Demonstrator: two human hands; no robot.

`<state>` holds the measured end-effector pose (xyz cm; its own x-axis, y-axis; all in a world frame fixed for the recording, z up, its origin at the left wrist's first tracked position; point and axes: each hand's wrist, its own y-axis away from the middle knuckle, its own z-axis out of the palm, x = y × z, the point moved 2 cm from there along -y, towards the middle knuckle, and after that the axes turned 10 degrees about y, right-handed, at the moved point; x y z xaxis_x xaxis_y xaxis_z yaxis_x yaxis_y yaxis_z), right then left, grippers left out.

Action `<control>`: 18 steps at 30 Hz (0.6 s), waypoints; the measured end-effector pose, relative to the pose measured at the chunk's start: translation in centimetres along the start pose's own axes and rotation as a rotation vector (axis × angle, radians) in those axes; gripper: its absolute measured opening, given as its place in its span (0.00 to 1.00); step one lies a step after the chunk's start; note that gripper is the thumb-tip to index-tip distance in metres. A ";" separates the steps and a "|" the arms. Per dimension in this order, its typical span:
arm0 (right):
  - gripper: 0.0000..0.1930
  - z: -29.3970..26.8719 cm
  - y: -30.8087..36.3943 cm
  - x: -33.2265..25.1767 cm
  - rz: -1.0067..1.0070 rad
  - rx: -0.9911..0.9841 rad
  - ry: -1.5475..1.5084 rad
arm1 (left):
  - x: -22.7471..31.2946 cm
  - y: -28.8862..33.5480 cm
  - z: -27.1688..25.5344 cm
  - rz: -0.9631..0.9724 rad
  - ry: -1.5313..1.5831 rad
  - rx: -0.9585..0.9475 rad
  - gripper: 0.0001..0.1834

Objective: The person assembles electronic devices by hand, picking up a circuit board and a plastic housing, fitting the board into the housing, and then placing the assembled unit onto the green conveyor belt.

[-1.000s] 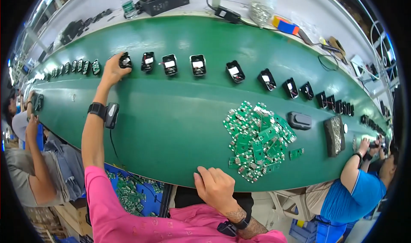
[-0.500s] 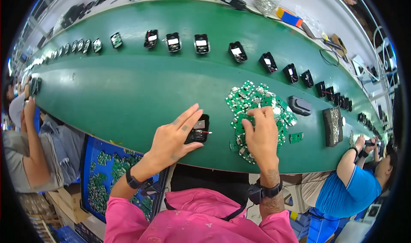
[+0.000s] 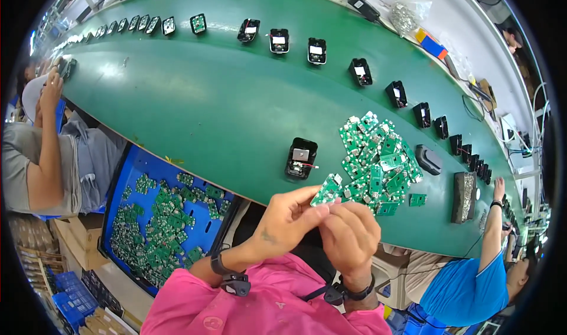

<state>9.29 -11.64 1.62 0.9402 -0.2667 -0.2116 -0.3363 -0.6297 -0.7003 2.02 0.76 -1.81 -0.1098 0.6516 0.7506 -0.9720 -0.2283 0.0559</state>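
Close to the table's near edge, my left hand [image 3: 287,218] pinches a small green circuit board [image 3: 326,191] between thumb and fingers. The fingers of my right hand [image 3: 354,236] are closed at the board's lower edge, right beside the left thumb. Just beyond my hands lies an open black plastic case [image 3: 293,168], with a silvery block inside and a thin red-and-white wire sticking out to the right. A heap of loose green circuit boards [image 3: 384,158] spreads to the right of the case.
A line of black cases [image 3: 316,51] curves along the far side of the green table [image 3: 195,116]. Right of the heap are a closed black case [image 3: 428,159] and a dark block [image 3: 464,197]. A blue bin [image 3: 183,211] with boards stands lower left. Co-workers sit on both sides.
My right hand has come from the heap toward me with a circuit board. My left hand has let go of the black case and now holds the board too. The view has shifted left.
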 end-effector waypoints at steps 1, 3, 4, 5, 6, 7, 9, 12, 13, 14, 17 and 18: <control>0.10 0.3 0.3 -0.1 0.003 -0.003 -0.004 | 0.2 -0.2 -0.3 -0.024 -0.044 0.014 0.23; 0.11 0.9 0.6 0.0 -0.002 -0.030 -0.049 | 0.0 -0.1 -1.2 -0.082 -0.146 0.051 0.18; 0.11 0.8 0.8 -0.1 -0.004 -0.029 -0.052 | -0.1 -0.1 -1.1 -0.080 -0.148 0.054 0.18; 0.11 0.7 1.1 0.0 0.100 0.020 -0.027 | -0.1 -0.1 -1.2 -0.012 -0.095 0.113 0.18; 0.12 0.6 1.5 0.0 0.204 0.069 -0.002 | -0.1 0.0 -1.3 0.057 -0.043 0.172 0.17; 0.08 0.8 2.4 0.4 0.325 0.026 -0.001 | -0.6 0.3 -1.6 0.020 -0.148 0.250 0.18; 0.06 1.7 3.2 0.4 0.498 -0.073 -0.295 | -2.2 0.8 -0.8 0.109 -0.151 0.251 0.17; 0.06 3.0 4.5 0.1 0.830 -0.135 -0.761 | -3.3 1.3 0.4 0.140 -0.038 0.243 0.16; 0.06 3.1 4.5 0.4 0.926 -0.061 -0.908 | -3.7 1.2 0.2 0.204 -0.102 0.233 0.16; 0.06 3.2 4.4 0.6 1.023 0.015 -1.055 | -3.9 1.2 0.0 0.265 -0.166 0.224 0.17; 0.05 3.5 2.9 0.0 1.054 0.022 -0.979 | -3.9 1.2 -0.1 0.190 -0.163 0.239 0.16; 0.05 3.6 2.5 0.0 1.043 0.042 -0.946 | -3.8 1.2 -0.1 0.140 -0.168 0.240 0.16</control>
<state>8.64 -10.54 -2.56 -0.0517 0.0044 -0.9987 -0.9048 -0.4234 0.0450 1.27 -1.92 -4.70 -0.1841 0.4779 0.8589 -0.8709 -0.4844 0.0829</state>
